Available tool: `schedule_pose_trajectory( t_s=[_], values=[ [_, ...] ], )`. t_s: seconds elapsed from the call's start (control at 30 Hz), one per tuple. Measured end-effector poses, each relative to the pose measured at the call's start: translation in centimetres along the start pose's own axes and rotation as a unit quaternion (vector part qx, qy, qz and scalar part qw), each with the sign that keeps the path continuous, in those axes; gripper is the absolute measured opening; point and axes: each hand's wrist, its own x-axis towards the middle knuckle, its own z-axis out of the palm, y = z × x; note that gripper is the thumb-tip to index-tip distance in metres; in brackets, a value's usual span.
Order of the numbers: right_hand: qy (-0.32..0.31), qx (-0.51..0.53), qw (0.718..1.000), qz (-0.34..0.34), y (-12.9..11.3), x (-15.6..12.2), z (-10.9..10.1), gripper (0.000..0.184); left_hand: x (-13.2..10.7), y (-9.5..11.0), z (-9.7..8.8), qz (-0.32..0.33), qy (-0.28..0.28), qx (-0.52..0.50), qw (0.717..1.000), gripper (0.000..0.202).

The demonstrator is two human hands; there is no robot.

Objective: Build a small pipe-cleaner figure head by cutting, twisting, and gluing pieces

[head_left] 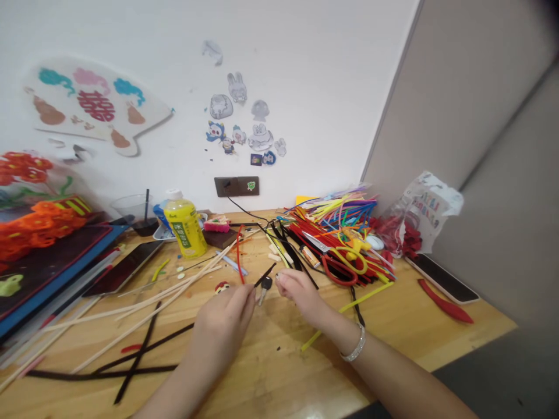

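My left hand [225, 317] is closed, pinching a short black pipe cleaner [267, 272] whose free end points up and to the right. Close beside it, my right hand [303, 294] has its fingertips pressed together; whatever they hold is too small to make out. Between the two hands a key [264, 287] with a black head shows, apparently lying on the table. A red pipe cleaner [240, 256] stands out behind the left hand. Longer black pipe cleaners [144, 349] lie crossed at the left of that forearm.
Behind the right hand lie a heap of coloured pipe cleaners [345, 209] and red-handled scissors [338, 267]. A yellow bottle [186, 227] stands at the back. Wooden sticks [183, 285], a tablet [124, 269] and orange flowers [43, 230] are leftward; a phone [443, 278] is rightward.
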Motion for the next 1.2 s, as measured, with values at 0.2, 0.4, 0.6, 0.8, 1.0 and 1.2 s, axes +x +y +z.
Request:
schedule_pose_trajectory(
  t_s=[0.2, 0.4, 0.6, 0.8, 1.0, 1.2],
  values=[
    [-0.014, 0.008, 1.0, 0.012, -0.23, -0.01, -0.07, 0.032, -0.3, -0.35, -0.17, 0.101, 0.038, 0.085, 0.99, 0.011],
    [-0.011, -0.011, 1.0, 0.001, 0.03, -0.08, -0.22, 0.03, -0.16, -0.35, -0.39, 0.135, 0.058, 0.083, 0.986, 0.011],
    [-0.004, -0.039, 0.999, -0.011, 0.26, -0.16, -0.18, 0.029, -0.19, -0.46, -0.36, 0.138, 0.045, 0.093, 0.985, 0.011],
    [0.003, -0.054, 0.998, -0.014, 0.1, -0.09, -0.13, 0.028, -0.41, -0.63, -0.02, 0.133, 0.05, 0.097, 0.985, 0.012],
    [0.029, -0.039, 0.999, 0.0, 0.47, -0.01, -0.29, 0.029, -0.61, -0.79, 0.1, 0.131, 0.043, 0.111, 0.984, 0.011],
    [0.035, -0.058, 0.998, -0.011, 0.21, -0.04, -0.3, 0.029, -0.37, -0.65, 0.05, 0.127, 0.049, 0.117, 0.984, 0.011]
  ],
)
